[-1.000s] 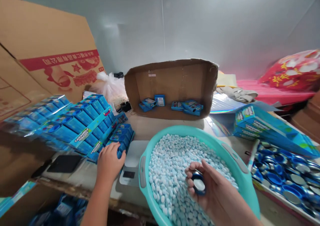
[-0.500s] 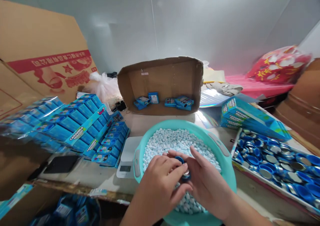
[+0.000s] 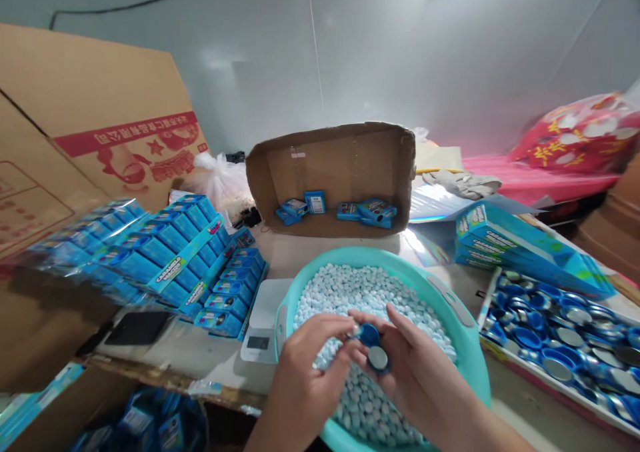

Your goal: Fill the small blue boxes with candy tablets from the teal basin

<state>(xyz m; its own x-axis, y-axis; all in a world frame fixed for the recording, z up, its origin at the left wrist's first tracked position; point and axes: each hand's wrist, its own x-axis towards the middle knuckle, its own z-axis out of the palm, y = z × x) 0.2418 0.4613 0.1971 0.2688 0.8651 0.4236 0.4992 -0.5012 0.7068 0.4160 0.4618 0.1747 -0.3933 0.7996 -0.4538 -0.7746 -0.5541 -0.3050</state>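
Note:
Over a turquoise basin [image 3: 305,273] heaped with pale blue candies [image 3: 363,282], both my hands meet. Palm up, my right hand [image 3: 415,359] cradles small round blue tin pieces. One is a blue cup [image 3: 370,335], and below it lies a piece with a silver disc face [image 3: 379,359]. My left hand [image 3: 313,355] is closed in a pinch beside the blue cup. A small whitish bit shows at its fingertips, too blurred to name.
To the right, a tray [image 3: 483,325] holds many blue and silver round tins. Blue boxes [image 3: 235,285] stack at left beside a white scale [image 3: 267,305]. Behind the basin, an open carton [image 3: 330,145] holds several blue packs. A black phone-like slab [image 3: 137,327] lies left.
My left fingers have drawn back leftward from the right palm into a pinch, uncovering the blue cup and silver disc. The view has shifted slightly left.

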